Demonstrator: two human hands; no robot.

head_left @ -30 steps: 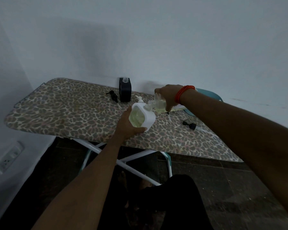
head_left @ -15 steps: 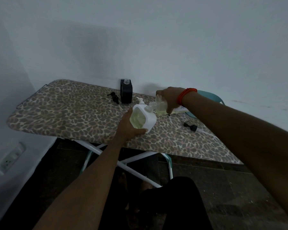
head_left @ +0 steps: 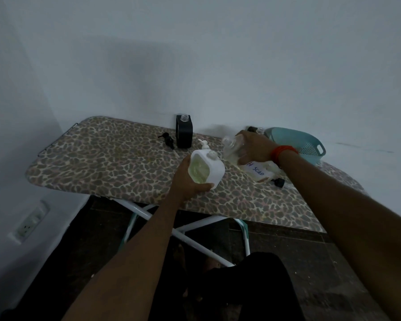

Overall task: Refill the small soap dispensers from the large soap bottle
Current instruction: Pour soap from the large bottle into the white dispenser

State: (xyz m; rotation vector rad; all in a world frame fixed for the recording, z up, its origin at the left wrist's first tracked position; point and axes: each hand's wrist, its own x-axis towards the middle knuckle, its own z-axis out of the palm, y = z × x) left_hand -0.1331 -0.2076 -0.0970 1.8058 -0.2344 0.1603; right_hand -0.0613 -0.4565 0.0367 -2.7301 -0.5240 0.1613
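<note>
My left hand (head_left: 187, 179) grips a small white dispenser (head_left: 206, 169), tilted, with yellow-green soap showing through its side and an open neck at its top. My right hand (head_left: 252, 147) holds the large clear soap bottle (head_left: 248, 158) with a white handwritten label, its mouth pointing left, a short gap from the dispenser's neck. A black dispenser (head_left: 183, 131) with an open neck stands at the back of the leopard-print ironing board (head_left: 102, 163). A white pump (head_left: 203, 144) lies behind the white dispenser, a black pump (head_left: 168, 139) beside the black one.
A black pump cap with tube (head_left: 278, 182) lies at the right of the board. A teal colander basket (head_left: 296, 144) sits at the back right against the wall. A wall socket (head_left: 30, 224) is low on the left. The board's white legs (head_left: 190, 237) cross underneath.
The large bottle's mouth has drawn back to the right from the white dispenser's neck and the bottle has come down toward the board. The left hand keeps holding the dispenser.
</note>
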